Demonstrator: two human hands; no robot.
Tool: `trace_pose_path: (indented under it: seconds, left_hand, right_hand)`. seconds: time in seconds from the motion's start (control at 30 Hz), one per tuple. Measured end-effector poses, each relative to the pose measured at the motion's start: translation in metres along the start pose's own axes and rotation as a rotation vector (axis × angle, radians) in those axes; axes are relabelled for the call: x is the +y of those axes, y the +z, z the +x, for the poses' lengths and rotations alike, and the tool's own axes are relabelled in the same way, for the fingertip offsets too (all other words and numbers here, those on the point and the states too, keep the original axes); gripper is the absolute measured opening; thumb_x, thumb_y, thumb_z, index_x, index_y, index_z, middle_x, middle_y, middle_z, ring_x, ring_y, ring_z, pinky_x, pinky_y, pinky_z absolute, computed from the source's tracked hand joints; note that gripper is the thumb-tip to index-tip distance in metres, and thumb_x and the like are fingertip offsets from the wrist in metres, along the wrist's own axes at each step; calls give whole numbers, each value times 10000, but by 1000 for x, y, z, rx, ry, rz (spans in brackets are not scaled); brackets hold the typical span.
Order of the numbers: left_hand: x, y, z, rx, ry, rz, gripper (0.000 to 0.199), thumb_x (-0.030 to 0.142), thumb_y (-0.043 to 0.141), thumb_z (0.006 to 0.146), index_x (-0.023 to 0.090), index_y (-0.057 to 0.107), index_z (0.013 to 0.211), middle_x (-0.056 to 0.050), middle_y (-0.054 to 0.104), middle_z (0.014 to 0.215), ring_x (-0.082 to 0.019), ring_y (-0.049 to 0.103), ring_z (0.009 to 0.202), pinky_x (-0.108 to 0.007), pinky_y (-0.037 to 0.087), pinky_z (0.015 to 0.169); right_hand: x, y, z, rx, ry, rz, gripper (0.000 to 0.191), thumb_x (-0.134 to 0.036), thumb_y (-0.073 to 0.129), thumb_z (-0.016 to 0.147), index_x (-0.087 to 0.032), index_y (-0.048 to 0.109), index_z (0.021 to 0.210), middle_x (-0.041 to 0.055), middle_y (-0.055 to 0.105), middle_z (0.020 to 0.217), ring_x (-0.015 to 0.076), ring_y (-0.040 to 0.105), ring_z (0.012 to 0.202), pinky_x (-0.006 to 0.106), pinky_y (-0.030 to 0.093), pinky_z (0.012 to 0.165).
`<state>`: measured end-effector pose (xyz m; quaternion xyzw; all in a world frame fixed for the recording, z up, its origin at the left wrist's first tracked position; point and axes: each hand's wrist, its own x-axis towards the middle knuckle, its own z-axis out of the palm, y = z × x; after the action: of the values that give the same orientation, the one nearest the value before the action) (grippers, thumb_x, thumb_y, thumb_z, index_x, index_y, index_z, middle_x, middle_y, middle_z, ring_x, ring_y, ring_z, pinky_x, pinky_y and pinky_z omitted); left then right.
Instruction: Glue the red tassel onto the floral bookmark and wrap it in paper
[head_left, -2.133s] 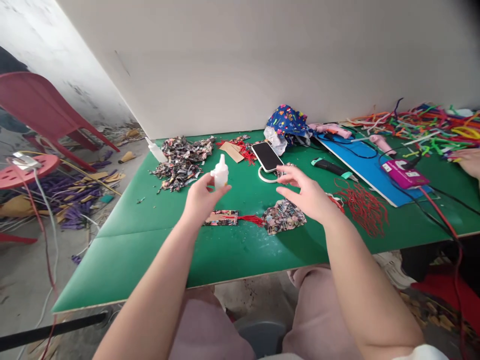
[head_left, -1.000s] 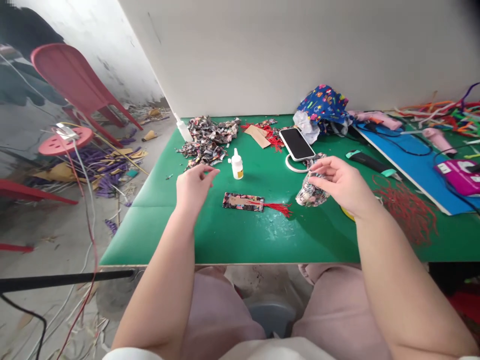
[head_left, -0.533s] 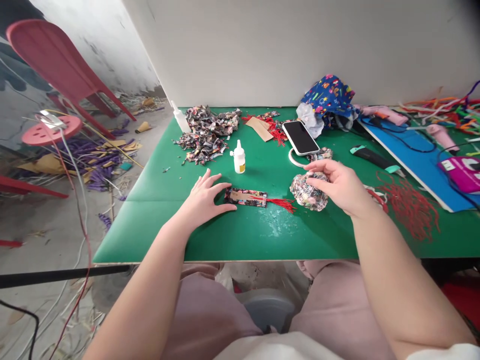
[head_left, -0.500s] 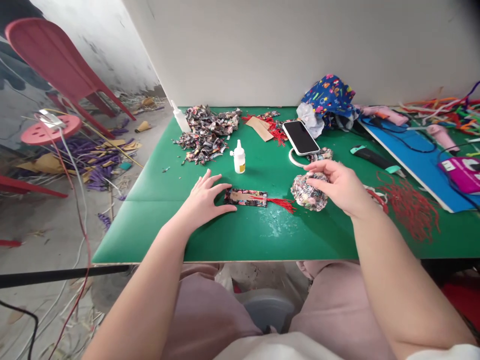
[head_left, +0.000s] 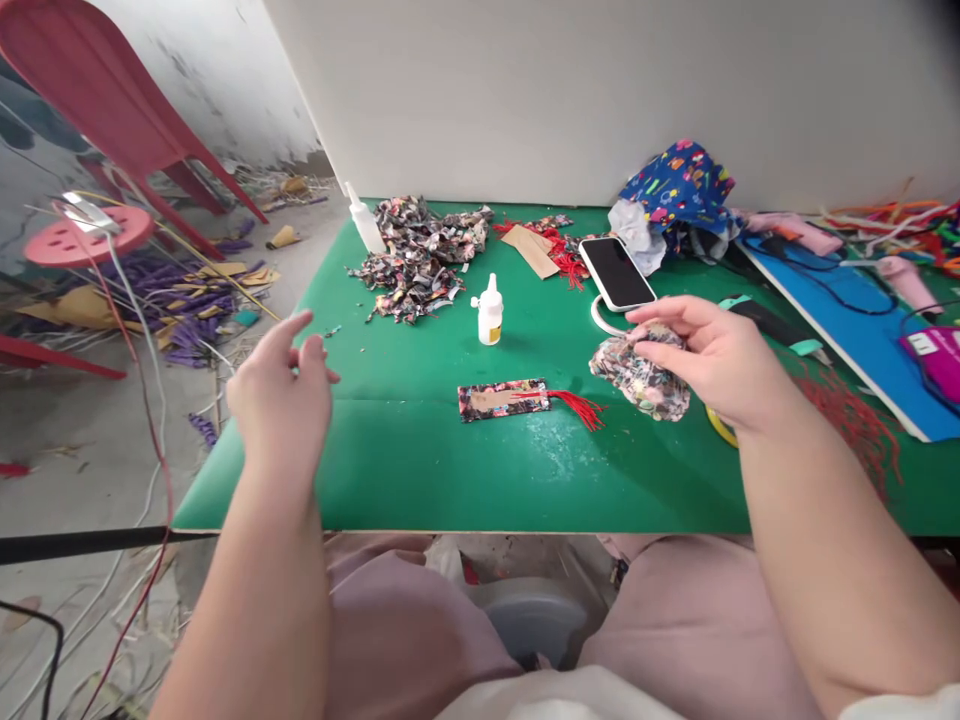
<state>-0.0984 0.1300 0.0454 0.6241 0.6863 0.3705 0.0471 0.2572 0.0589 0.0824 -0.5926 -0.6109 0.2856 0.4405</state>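
My right hand [head_left: 709, 360] pinches a crumpled bundle of floral fabric [head_left: 649, 375] between thumb and fingers, just over the green table [head_left: 390, 480]. Out to the left, my left hand [head_left: 281, 395] hovers above the table's left side with nothing visible in it, its fingers loosely bent and apart. Between the hands lies a flat floral fabric strip [head_left: 495, 400] with a brown paper-like centre. From its right end spreads a red tassel [head_left: 577, 405]. Behind the strip stands a small white glue bottle [head_left: 490, 312] with a pointed nozzle.
A heap of floral scraps [head_left: 420, 255] sits at the back left by another nozzle bottle [head_left: 365, 220]. A phone [head_left: 616, 272] leans on a white ring stand. Farther right are a blue board [head_left: 847, 350], red threads [head_left: 847, 420] and a patterned blue cloth [head_left: 679, 190].
My left hand has lifted away from the strip and moved left. My right hand has shifted slightly right with the floral bundle, which now hangs tilted.
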Motion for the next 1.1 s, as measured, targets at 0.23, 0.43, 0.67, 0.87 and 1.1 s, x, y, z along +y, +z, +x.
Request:
trace_pose_path:
  seconds: [0.23, 0.43, 0.67, 0.87, 1.1]
  left_hand:
    - [69, 6, -17, -563, 337, -696, 571, 427, 659, 717, 309, 488, 1250, -8, 559, 1244, -232, 517, 1152, -360, 471, 916]
    - [75, 12, -11, -593, 188, -725, 281, 326, 720, 668, 207, 664, 916, -5, 657, 790, -172, 630, 727, -304, 524, 666]
    - [72, 18, -5, -490, 233, -338, 174, 373, 665, 719, 206, 685, 761, 30, 592, 590, -84, 459, 491, -223, 346, 479]
    - [81, 22, -10, -467, 166, -239, 106, 346, 651, 736, 248, 671, 770, 69, 474, 457, -70, 432, 414, -208, 325, 434]
    - [80, 34, -15, -467, 142, -275, 38, 259, 640, 760, 267, 661, 791, 84, 670, 690, -78, 615, 599, -158, 467, 566]
  right_hand:
    - [-73, 43, 30, -459, -241, -31, 279, -212, 594, 772, -278, 627, 1041, -43, 671, 858, 134, 635, 777, 286, 537, 709]
    - [-82, 61, 50, -433, -271, -36, 283, -206, 680, 687, -252, 660, 966, -49, 656, 888, 178, 614, 881, 346, 520, 779]
    - [-38, 60, 54, -323, -251, -202, 337, -282, 669, 719, -270, 634, 1055, -31, 646, 951, 176, 612, 851, 353, 516, 759]
    - [-15, 57, 59, -222, -230, -289, 211, -331, 636, 745, -214, 688, 913, -10, 683, 866, 147, 620, 734, 306, 513, 681]
    - [0, 57, 61, -217, -183, -225, 114, -296, 635, 756, -211, 691, 807, -31, 684, 752, 119, 620, 643, 270, 505, 626]
